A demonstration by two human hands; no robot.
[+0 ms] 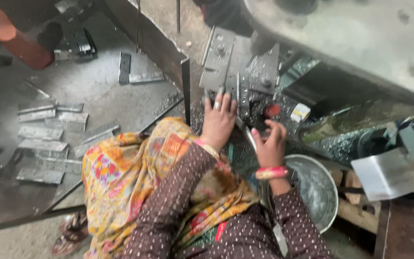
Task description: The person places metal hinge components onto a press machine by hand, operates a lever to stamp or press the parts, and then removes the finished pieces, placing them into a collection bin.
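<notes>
Head view: round metal bowl (319, 192), contents unclear, beside right hand (269, 144) grasping metal strip (247, 136).

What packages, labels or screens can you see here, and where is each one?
Small box: on the dark machine bed, right of the right hand; boxy, white and yellow.
Round red spot: just left of the box; too blurred to tell if it is a label.
No screens or signs in view.

Grimy concrete floor (97, 91), dim light, heavy grey machine body (360, 38) overhead right.
</notes>
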